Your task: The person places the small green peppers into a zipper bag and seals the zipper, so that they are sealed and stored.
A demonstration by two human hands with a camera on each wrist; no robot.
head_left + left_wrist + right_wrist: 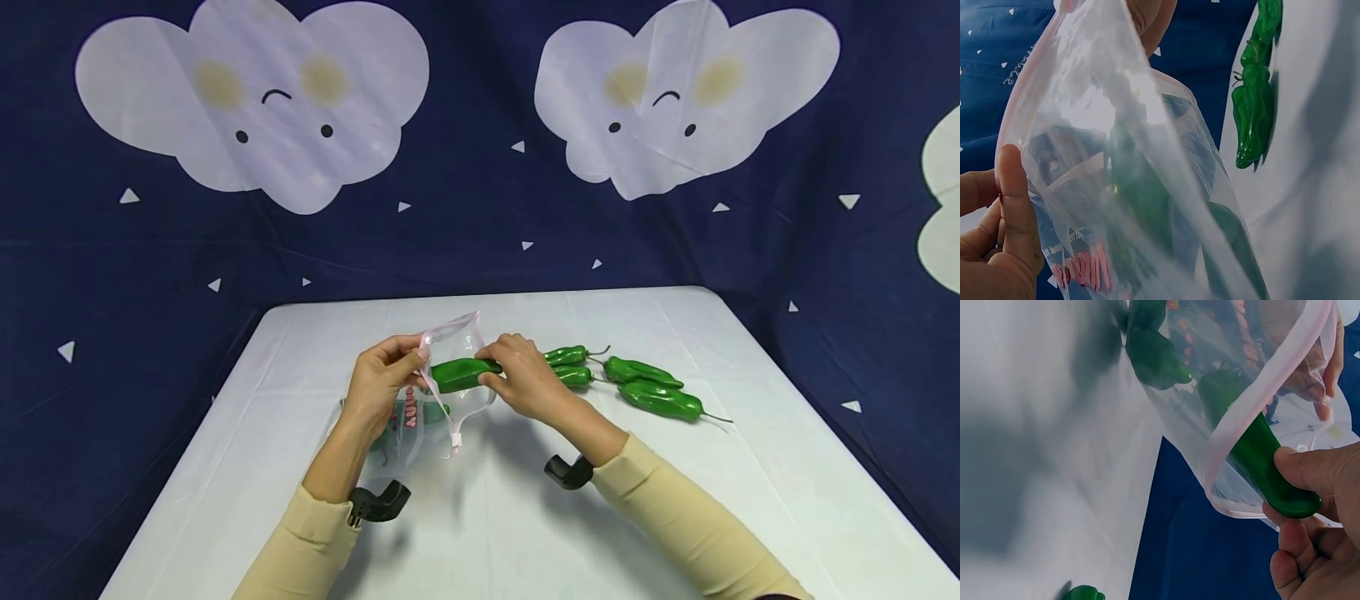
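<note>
My left hand [382, 379] pinches the pink-edged rim of a clear zip bag [420, 450], whose mouth gapes toward the right. Between the thumb and fingers of my right hand [522, 375] is the tip of a green pepper [465, 374]. In the right wrist view this pepper [1260, 456] passes through the bag's mouth, its far part inside. Lower in the bag lie other green peppers [1154, 356], seen through the plastic. Red lettering [1085, 269] marks the bag's side in the left wrist view, where my left thumb presses the rim.
To the right of my right hand, several green peppers with stems [660, 398] lie in a loose group on the white table [750, 500]. Behind the table hangs a dark blue cloth [480, 242] with white clouds. Each wrist wears a black camera mount [381, 502].
</note>
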